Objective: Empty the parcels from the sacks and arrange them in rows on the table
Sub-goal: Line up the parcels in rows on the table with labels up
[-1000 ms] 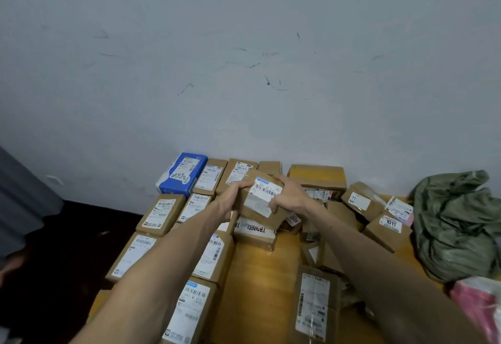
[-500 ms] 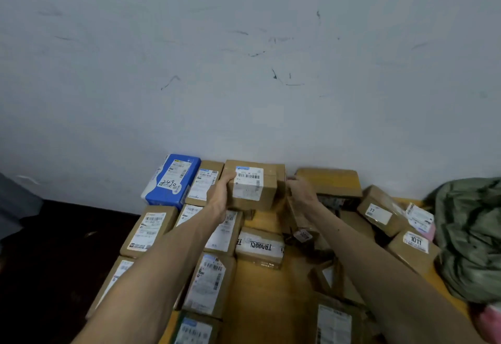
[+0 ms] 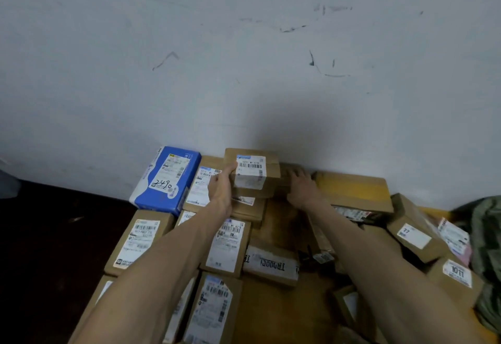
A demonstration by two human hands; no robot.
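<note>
Hands: your left hand point(image 3: 221, 194) grips a labelled brown parcel point(image 3: 253, 170) in the back row, stacked on another by the scuffed wall point(image 3: 244, 59). Your right hand point(image 3: 301, 186) lies flat, fingers spread, on the box point(image 3: 284, 174) beside it. Left rows point(image 3: 141, 238), including the blue parcel point(image 3: 168, 178), look ordered. The right-side parcels point(image 3: 414, 232) lie jumbled near the green sack point(image 3: 488, 235). I judge it roughly half done. Yellow bench point(image 3: 282, 314); dark floor point(image 3: 54, 248).

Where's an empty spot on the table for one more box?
Bare table shows on the near side of the taped box, between the left rows and the right forearm. A smaller patch lies beyond that box. The left rows are packed tight; loose boxes pile up by the sack.
</note>
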